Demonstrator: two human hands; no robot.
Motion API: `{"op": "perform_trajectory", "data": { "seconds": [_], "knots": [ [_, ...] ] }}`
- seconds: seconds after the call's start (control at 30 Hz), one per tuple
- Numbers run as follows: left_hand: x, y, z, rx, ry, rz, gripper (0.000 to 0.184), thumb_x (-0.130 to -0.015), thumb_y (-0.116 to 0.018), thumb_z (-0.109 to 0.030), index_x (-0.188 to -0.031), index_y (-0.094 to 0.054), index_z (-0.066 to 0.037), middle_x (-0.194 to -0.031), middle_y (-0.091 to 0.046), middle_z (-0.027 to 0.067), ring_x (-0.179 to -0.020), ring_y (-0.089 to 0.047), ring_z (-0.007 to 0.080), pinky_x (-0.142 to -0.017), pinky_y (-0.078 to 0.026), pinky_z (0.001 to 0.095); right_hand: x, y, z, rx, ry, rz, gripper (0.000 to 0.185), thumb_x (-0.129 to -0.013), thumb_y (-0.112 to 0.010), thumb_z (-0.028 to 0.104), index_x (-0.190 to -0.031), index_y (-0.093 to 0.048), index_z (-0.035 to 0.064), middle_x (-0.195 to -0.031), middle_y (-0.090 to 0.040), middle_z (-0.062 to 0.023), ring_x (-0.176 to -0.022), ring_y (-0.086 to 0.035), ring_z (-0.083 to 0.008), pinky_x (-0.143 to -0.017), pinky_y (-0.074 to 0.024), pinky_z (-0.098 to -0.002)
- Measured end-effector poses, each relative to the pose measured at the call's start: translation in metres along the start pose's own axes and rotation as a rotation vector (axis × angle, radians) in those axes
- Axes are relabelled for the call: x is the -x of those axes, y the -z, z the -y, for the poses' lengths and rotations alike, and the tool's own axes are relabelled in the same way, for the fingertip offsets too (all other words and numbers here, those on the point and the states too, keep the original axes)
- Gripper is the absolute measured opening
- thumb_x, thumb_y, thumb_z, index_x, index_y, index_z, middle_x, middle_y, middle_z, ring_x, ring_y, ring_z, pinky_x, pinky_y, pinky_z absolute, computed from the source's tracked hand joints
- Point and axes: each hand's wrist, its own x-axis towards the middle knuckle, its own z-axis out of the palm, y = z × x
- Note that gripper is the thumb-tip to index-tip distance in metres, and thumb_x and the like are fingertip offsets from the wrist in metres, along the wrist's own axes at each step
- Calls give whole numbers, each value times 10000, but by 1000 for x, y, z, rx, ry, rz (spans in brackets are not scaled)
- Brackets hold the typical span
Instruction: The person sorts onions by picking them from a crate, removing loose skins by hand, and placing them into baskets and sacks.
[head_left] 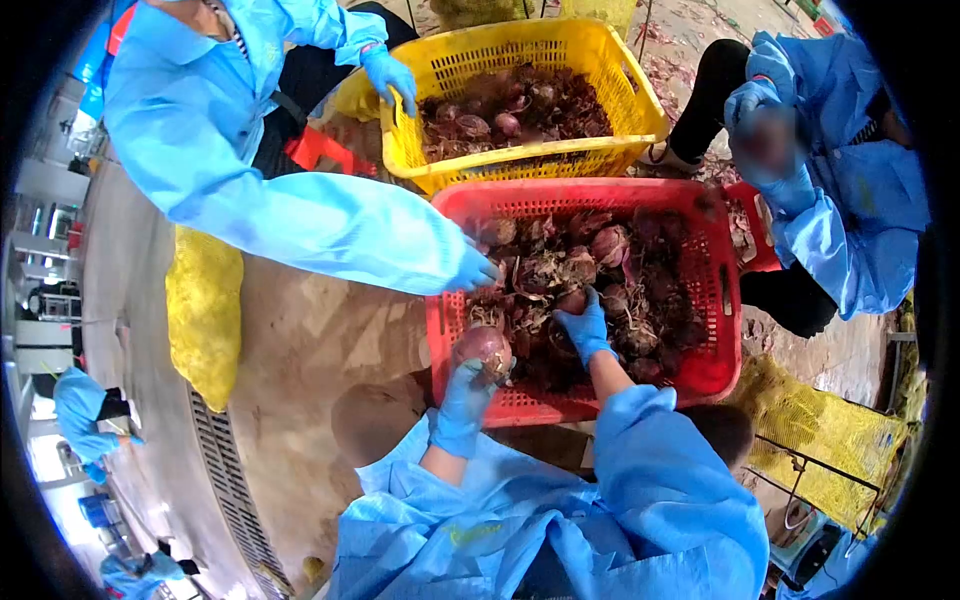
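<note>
My left hand point(462, 408), in a blue glove, has its fingers closed round a large red onion point(484, 350) above the near left side of the red crate point(585, 408). Inside that crate, the fingers and thumb of my gloved right hand point(586, 328) are around another onion point(572, 302), partly hidden among the rest. Several red onions, such as a pale-skinned onion point(609, 246), lie there among loose dark skins and dry roots. From the left, a co-worker's gloved hand point(474, 268) reaches into the same crate.
A yellow crate point(655, 115) with onions and skins stands just beyond the red one. On the right sits another co-worker point(850, 190). A full yellow mesh sack point(204, 315) lies at left beside a floor drain grate point(225, 470); more yellow netting point(825, 425) is at right.
</note>
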Motion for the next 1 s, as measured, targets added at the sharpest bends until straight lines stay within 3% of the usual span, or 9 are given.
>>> {"op": "perform_trajectory", "data": {
  "seconds": [0.03, 0.13, 0.4, 0.47, 0.57, 0.6, 0.67, 0.83, 1.0],
  "knots": [
    [0, 0, -1, 46, 39, -6, 581, -731, -642, -228, -1242, -422, -59, -1167, -515, 117, -1019, -545, 302, -857, -484, 426, 12, 11, 12, -537, 11, 161, 817, -639, -777, 151, -1318, -326, 105, -1266, -418, -156, -1105, -484, -287, -920, -426, -363],
    [-7, 11, 4, 182, 115, 35, 691, -689, -687, -298, -1268, -398, -57, -1228, -487, 161, -1072, -513, 371, -898, -456, 479, 59, 56, 55, -830, 27, 322, 795, -645, -756, 80, -1314, -326, 122, -1254, -422, -101, -1138, -444, -240, -952, -400, -348],
    [15, -25, -2, 173, 125, 219, 733, -711, -690, -326, -1315, -356, -81, -1276, -458, 137, -1135, -485, 307, -926, -443, 480, 140, 116, 109, -1140, 37, 509, 906, -615, -732, 37, -1372, -255, 180, -1329, -343, -40, -1198, -400, -230, -970, -386, -340],
    [19, -21, -1, 125, 148, 296, 656, -765, -635, -348, -1310, -373, -93, -1280, -458, 111, -1158, -469, 277, -937, -430, 475, 141, 118, 100, -1164, 97, 542, 899, -651, -739, 120, -1389, -229, 185, -1322, -378, -61, -1177, -436, -262, -941, -420, -382],
    [16, -16, 8, 213, 155, 209, 547, -834, -544, -362, -1288, -401, -93, -1272, -464, 105, -1164, -459, 275, -965, -400, 464, 144, 112, 92, -1396, -111, 687, 741, -787, -537, 571, -1356, -305, 159, -1212, -499, -156, -1025, -547, -337, -841, -484, -467],
    [18, -20, 8, 206, 156, 214, 547, -834, -544, -362, -1288, -401, -93, -1272, -464, 105, -1164, -459, 275, -965, -400, 464, 144, 110, 97, -1402, -104, 684, 741, -787, -537, 571, -1356, -305, 159, -1212, -499, -156, -1025, -547, -337, -841, -484, -467],
    [21, -27, 7, 331, 216, 213, 623, -756, -655, -341, -1284, -415, -113, -1309, -434, 133, -1183, -449, 294, -985, -388, 458, 146, 104, 102, -1737, -571, 577, 772, -766, -461, 679, -1294, -391, 120, -1169, -513, -188, -978, -560, -345, -804, -499, -454],
    [26, -50, 5, 359, 138, 305, 603, -771, -641, -322, -1279, -416, -87, -1303, -442, 135, -1185, -445, 308, -976, -394, 455, 161, 97, 117, -1903, -613, 526, 657, -797, -509, 591, -1188, -460, 65, -1106, -533, -175, -981, -550, -312, -802, -513, -421],
    [22, -59, 11, 375, 85, 251, 621, -795, -586, -393, -1285, -386, -67, -1273, -454, 134, -1181, -432, 305, -1011, -355, 463, 153, 81, 102, -2046, -768, 570, 674, -746, -534, 645, -1141, -510, 100, -1133, -545, -119, -977, -552, -322, -825, -507, -416]
  ]
}}
